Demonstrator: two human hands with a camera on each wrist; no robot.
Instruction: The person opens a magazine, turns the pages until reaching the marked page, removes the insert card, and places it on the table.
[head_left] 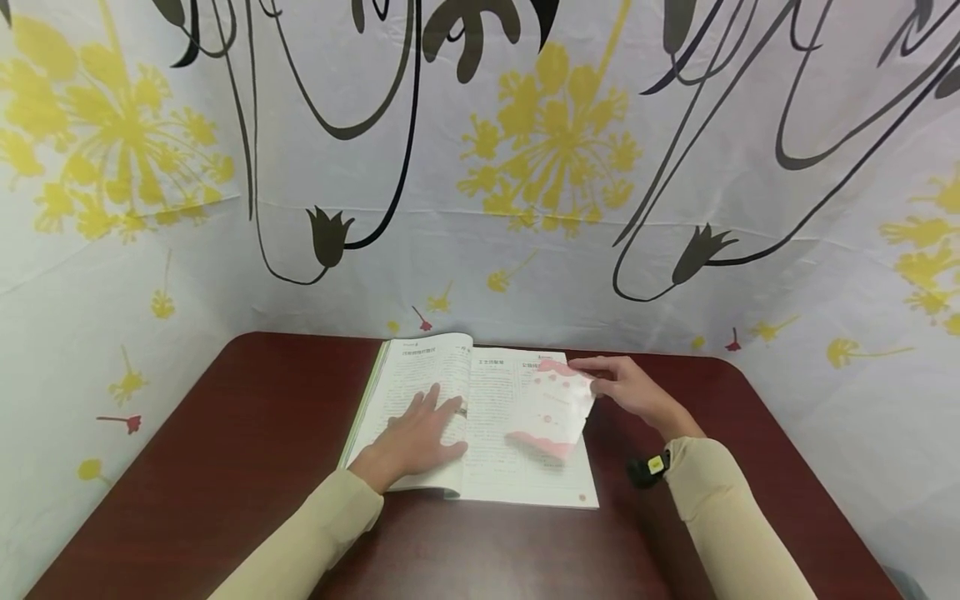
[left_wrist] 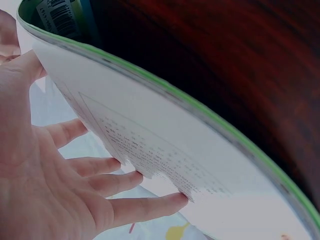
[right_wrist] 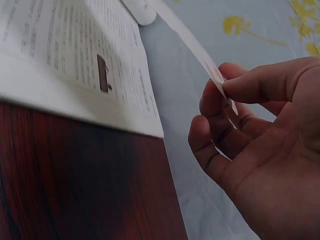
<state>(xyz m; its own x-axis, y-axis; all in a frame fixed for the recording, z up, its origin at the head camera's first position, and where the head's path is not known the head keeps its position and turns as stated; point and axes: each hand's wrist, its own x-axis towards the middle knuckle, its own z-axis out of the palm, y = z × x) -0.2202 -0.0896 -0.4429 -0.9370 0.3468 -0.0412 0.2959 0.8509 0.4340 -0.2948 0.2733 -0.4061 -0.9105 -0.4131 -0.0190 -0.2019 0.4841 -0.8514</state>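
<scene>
An open book [head_left: 491,479] of printed pages lies toward the back of the table. My left hand [head_left: 423,437] rests with spread, nearly straight fingers on its left page. In the left wrist view the fingertips touch the page [left_wrist: 165,125], which curves up toward the green-edged cover [left_wrist: 195,107]. Over the right page, my right hand [head_left: 637,393] holds a thin white sheet with pink wavy borders [head_left: 558,408] by its upper right edge. The right wrist view shows thumb and fingers pinching this sheet [right_wrist: 192,42], which stands tilted, seen nearly edge-on.
The dark red-brown table [head_left: 225,433] extends around the book. Behind it and at both sides hangs a white cloth [head_left: 360,292] printed with yellow and dark flowers. A black device with a yellow label [head_left: 651,468] sits at the right wrist.
</scene>
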